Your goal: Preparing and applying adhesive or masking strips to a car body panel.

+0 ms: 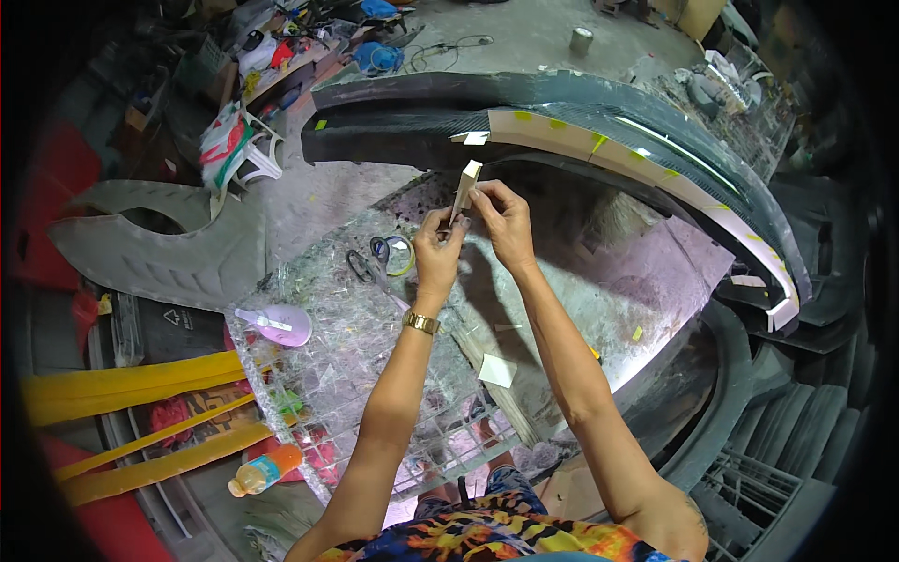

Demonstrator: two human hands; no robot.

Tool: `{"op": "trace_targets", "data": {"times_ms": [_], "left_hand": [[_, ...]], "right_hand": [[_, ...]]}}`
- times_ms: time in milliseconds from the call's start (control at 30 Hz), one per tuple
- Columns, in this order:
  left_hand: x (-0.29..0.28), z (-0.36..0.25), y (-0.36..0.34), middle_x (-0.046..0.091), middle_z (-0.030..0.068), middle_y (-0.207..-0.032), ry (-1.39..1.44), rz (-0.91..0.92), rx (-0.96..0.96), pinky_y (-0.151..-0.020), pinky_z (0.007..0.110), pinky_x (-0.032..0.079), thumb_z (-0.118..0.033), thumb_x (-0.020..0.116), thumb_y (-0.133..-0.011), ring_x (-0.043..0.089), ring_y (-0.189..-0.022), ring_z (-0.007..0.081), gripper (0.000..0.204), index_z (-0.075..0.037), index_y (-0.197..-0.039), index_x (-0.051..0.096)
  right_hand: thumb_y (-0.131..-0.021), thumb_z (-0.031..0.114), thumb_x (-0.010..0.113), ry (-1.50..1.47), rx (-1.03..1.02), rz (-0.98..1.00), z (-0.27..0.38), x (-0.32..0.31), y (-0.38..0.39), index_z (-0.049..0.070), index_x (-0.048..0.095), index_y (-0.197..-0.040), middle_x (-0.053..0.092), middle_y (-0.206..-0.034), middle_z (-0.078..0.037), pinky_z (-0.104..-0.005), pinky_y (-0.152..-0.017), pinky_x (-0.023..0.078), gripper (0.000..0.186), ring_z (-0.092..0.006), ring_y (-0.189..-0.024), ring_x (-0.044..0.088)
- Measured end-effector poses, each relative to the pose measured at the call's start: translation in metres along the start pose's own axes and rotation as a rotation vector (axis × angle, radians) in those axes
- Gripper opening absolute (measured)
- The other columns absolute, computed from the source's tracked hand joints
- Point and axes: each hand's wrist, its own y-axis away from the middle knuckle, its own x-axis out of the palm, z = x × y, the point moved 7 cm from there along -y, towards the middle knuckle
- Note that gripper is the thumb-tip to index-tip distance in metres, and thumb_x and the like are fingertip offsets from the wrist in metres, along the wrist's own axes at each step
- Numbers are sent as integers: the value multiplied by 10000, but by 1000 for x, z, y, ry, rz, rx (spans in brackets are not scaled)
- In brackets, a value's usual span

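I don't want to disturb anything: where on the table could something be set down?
Bare patches show on the table between the right forearm and the yellow scrap, and, narrower, between that forearm and the white card. It is crowded beside the left wrist, with scissors and a tape roll.

Smudged table (361, 348): scissors (385, 283), tape roll (410, 264), lilac container (288, 325), white piece (497, 371).

Grey workshop floor (524, 39) beside heaped, multicoloured clutter (281, 49)

Strip (465, 184) is showing cream; bumper (403, 131) is showing black, its covering (548, 132) beige; watch (421, 323) is showing gold; shirt (487, 538) is displaying a multicoloured print.
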Motion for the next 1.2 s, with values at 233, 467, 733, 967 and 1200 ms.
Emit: {"op": "trace_targets", "data": {"times_ms": [233, 467, 733, 967, 1200], "left_hand": [[19, 31, -9, 666, -8, -847, 521, -68, -314, -616, 205, 460, -108, 691, -902, 605, -715, 58, 90, -51, -964, 660], [21, 59, -18, 705, 63, -937, 644, -100, -227, -672, 209, 526, -57, 677, -901, 667, -795, 97, 149, -32, -1044, 643], [28, 70, -23, 667, 106, -1061, 734, -147, -273, -821, 297, 575, -53, 665, -907, 677, -985, 202, 127, -20, -1017, 610], [36, 74, -28, 655, 121, -1082, 929, -153, -281, -866, 372, 581, 10, 664, -884, 673, -1006, 250, 244, -38, -1087, 537], [37, 62, -30, 664, 52, -939, 987, -170, -233, -832, 315, 586, -2, 664, -879, 663, -861, 137, 92, -31, -941, 602]], "right_hand": [[-928, 106, 636, 58, 22, 85, 4, 2, -18, -19, 660, -940, 641, -779, -3, -227, -656, 459, 128, -56, -715, 555], [-947, 128, 624, 235, 84, 30, 18, -34, 1, -7, 675, -988, 650, -794, -1, -223, -665, 472, 149, -59, -720, 566], [-950, 124, 610, 335, 129, 36, 18, -61, 19, -16, 667, -971, 648, -803, -8, -224, -684, 475, 152, -71, -733, 570], [-950, 139, 611, 455, 205, 23, -33, -88, 66, -11, 663, -953, 633, -809, 8, -225, -698, 458, 159, -59, -758, 545], [-889, 138, 648, 663, 257, 96, -93, -77, 144, -15, 645, -928, 605, -879, -124, -329, -748, 469, 158, -225, -806, 579]]}}
